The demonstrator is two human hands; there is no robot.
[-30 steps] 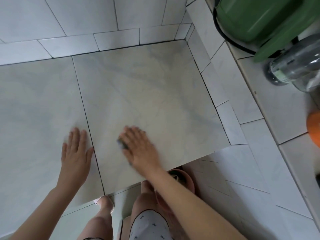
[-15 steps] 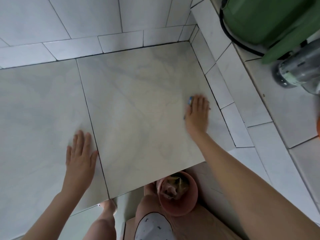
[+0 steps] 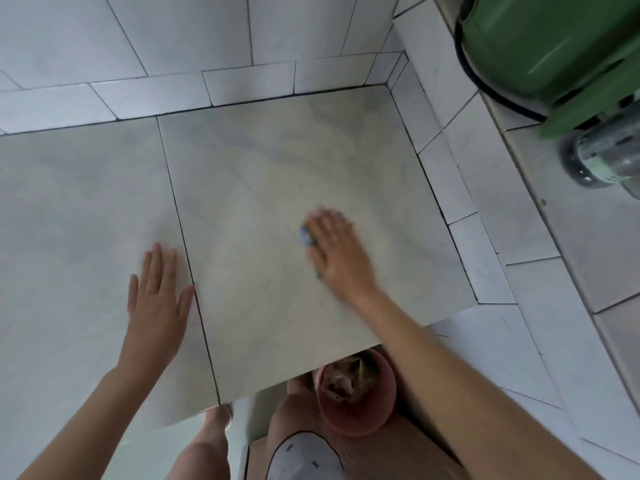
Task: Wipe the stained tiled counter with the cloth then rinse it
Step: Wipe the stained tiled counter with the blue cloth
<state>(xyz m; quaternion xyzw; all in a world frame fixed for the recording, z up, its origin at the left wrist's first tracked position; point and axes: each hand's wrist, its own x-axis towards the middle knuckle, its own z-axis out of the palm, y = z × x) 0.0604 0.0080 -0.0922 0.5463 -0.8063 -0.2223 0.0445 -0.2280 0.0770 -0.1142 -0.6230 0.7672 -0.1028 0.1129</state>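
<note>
Right hand [image 3: 337, 251], fingers flat, presses the blue cloth [image 3: 305, 235] on the counter [image 3: 259, 174] — left hand [image 3: 157, 299] rests spread flat.

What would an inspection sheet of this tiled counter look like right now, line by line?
Surface: tiled counter, pale marbled tiles with dark grout; no distinct stain can be made out.
Job's things: blue cloth, mostly hidden under the right hand.
Clutter: green container and clear bottle on the raised ledge at right.
Hands: left hand flat on the counter; right hand pressing the cloth, blurred.
Cables: black line round the green container; cord or rim, cannot tell.
Surroundings: tiled wall behind; pink bucket below the counter's edge.
</note>
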